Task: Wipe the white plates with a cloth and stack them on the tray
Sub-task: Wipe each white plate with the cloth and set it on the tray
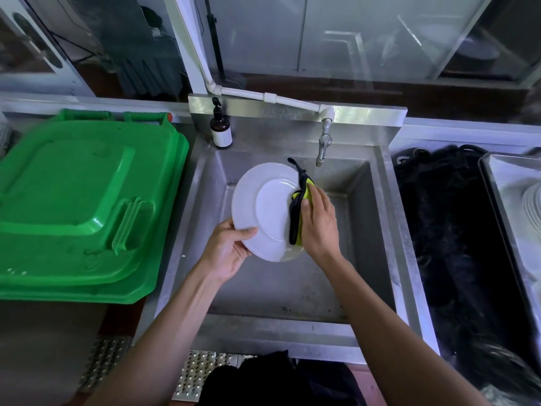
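Left arm: bare, enters lower left of frame, reaches up toward centre.
Left hand [227, 253]: centre frame, thumb on top, fingers curled underneath, gripping the plate [263, 212] at its lower left rim.
Right arm: bare, enters lower right, angled up-left.
Right hand [319, 224]: just right of centre, fingers curved, pressing the cloth [298, 212] against the plate's right side.

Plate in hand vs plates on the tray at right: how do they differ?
The held plate is tilted over the sink; the tray plates lie flat, stacked. The held plate is gripped by the left hand, with the right hand pressing the cloth on it; the tray plates are untouched. All white.
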